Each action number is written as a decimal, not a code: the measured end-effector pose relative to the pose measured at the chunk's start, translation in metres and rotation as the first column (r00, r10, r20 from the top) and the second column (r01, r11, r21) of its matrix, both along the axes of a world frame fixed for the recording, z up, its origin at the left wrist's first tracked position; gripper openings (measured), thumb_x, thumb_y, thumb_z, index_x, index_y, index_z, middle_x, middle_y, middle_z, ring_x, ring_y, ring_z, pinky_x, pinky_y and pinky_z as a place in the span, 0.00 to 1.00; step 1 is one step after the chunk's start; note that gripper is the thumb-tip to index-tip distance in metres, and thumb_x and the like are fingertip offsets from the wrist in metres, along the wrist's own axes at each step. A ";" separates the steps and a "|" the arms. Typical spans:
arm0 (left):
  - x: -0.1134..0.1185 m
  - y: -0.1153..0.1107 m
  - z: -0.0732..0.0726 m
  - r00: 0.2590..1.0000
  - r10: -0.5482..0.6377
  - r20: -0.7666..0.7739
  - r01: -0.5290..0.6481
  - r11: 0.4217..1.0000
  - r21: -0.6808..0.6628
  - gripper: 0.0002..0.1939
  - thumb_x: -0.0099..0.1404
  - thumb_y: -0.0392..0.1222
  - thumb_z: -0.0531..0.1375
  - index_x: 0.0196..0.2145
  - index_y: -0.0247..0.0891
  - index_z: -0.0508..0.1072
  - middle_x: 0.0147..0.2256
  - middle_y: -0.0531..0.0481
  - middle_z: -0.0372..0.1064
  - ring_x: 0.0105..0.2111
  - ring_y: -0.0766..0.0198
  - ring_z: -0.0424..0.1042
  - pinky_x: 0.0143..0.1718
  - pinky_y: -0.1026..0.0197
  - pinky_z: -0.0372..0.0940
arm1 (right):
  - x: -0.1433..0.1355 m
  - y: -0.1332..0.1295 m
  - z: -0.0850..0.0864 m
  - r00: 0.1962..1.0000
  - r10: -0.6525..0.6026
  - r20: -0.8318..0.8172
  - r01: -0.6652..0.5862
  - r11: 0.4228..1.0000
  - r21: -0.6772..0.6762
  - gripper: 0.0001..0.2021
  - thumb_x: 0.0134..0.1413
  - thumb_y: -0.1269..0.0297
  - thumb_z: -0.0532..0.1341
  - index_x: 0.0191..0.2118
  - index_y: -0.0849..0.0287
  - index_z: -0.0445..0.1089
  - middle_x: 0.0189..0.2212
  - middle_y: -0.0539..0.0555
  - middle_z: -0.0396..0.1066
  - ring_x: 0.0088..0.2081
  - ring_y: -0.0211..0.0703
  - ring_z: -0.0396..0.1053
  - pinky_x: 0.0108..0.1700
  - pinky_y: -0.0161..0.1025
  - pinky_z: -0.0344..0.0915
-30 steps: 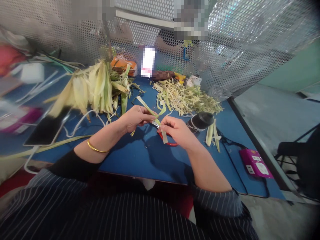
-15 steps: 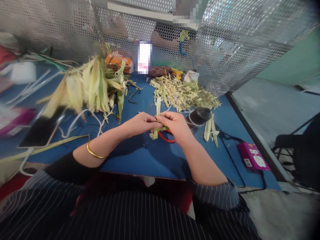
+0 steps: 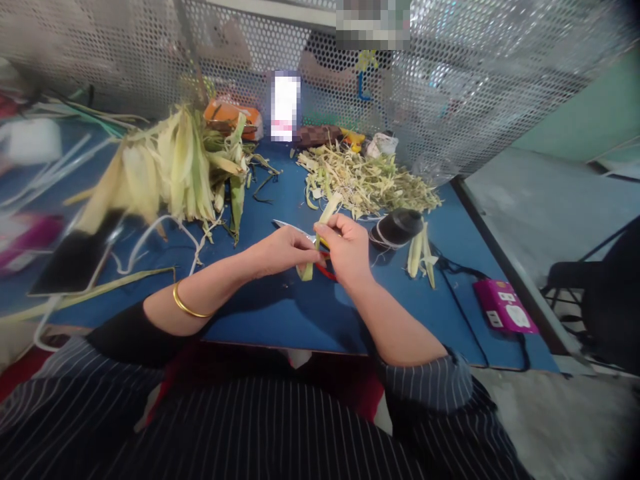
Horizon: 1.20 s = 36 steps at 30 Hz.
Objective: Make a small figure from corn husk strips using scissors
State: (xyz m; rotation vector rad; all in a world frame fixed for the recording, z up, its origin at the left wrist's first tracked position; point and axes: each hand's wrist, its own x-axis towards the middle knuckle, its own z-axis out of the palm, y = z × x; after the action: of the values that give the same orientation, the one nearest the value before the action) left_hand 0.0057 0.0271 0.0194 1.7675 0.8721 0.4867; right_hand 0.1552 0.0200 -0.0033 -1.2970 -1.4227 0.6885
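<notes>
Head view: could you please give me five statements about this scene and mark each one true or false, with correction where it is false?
1. The left hand and the right hand both hold the strip. True.
2. The bangle is on the right arm. False: it is on the left arm.
3. The spool is to the right of the right hand. True.
4. The scissors have blue handles. False: red shows there.
5. The box by the table's right edge is purple. True.
</notes>
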 end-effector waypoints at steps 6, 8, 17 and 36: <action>0.001 0.003 -0.006 0.946 0.263 0.190 -0.225 0.953 -0.201 0.14 0.58 0.47 0.59 0.29 0.33 0.77 0.18 0.53 0.63 0.17 0.73 0.54 0.19 0.66 0.47 | 0.013 0.003 0.016 0.958 -0.154 0.240 0.073 0.946 0.317 0.08 0.54 0.60 0.57 0.29 0.57 0.68 0.33 0.52 0.70 0.38 0.41 0.66 0.45 0.41 0.60; 0.000 0.006 -0.006 0.908 0.337 0.250 -0.277 0.929 -0.245 0.17 0.59 0.51 0.58 0.32 0.33 0.77 0.20 0.51 0.65 0.17 0.74 0.53 0.18 0.66 0.45 | 0.019 0.002 0.022 0.949 -0.235 0.212 0.162 0.937 0.311 0.12 0.56 0.57 0.56 0.27 0.57 0.69 0.30 0.53 0.70 0.36 0.41 0.66 0.44 0.41 0.60; 0.001 0.003 -0.004 0.909 0.349 0.227 -0.274 0.912 -0.305 0.19 0.59 0.54 0.58 0.31 0.35 0.76 0.21 0.50 0.66 0.17 0.74 0.56 0.19 0.66 0.49 | 0.006 0.001 0.009 0.913 0.189 -0.362 -0.293 0.921 -0.257 0.16 0.47 0.50 0.62 0.27 0.59 0.70 0.22 0.50 0.68 0.26 0.37 0.65 0.31 0.37 0.64; 0.001 0.000 -0.004 0.978 0.156 0.140 -0.146 0.986 -0.079 0.19 0.59 0.50 0.58 0.17 0.34 0.67 0.17 0.53 0.61 0.18 0.73 0.56 0.21 0.66 0.51 | -0.003 0.003 -0.003 0.894 -0.056 -0.445 -0.042 0.977 -0.207 0.11 0.45 0.56 0.63 0.23 0.59 0.69 0.19 0.47 0.64 0.21 0.33 0.58 0.24 0.35 0.57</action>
State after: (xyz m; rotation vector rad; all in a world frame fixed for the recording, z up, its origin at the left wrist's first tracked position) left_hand 0.0069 0.0270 0.0157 1.5893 0.9130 0.6692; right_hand 0.1527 0.0228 -0.0063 -1.2012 -0.9836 1.0824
